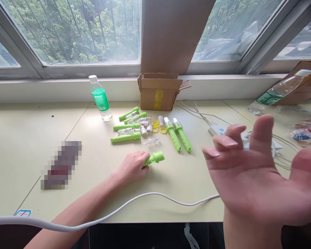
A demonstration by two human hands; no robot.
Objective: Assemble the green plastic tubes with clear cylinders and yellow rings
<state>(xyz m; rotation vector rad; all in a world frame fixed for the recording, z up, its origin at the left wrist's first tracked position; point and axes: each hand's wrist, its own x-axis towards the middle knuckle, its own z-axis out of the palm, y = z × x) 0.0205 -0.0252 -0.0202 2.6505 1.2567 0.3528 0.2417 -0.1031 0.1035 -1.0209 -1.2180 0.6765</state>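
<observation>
While I follow through the head camera from far away, I see the left hand closed around the plain end of a green handle, low over the table, in front of the scattered parts. I suppose it is gripped there so that the threaded end, which points to the right, is free and reachable. Whether the handle also rests on the table, I cannot tell.

The right hand is raised near my lens, with palm visible and fingers spread and loosely bent. It pinches nothing, and in my judgement its nearness only makes it look so large.

Behind the held handle lie a clear tube, yellow rings, small white parts and other green handles, gathered close together, perhaps to be within easy reach. To the right of them, two green sticks with clear ends lie side by side, as if sorted apart. The cardboard box and the water bottle stand farther back, which leaves space for the hands.
</observation>
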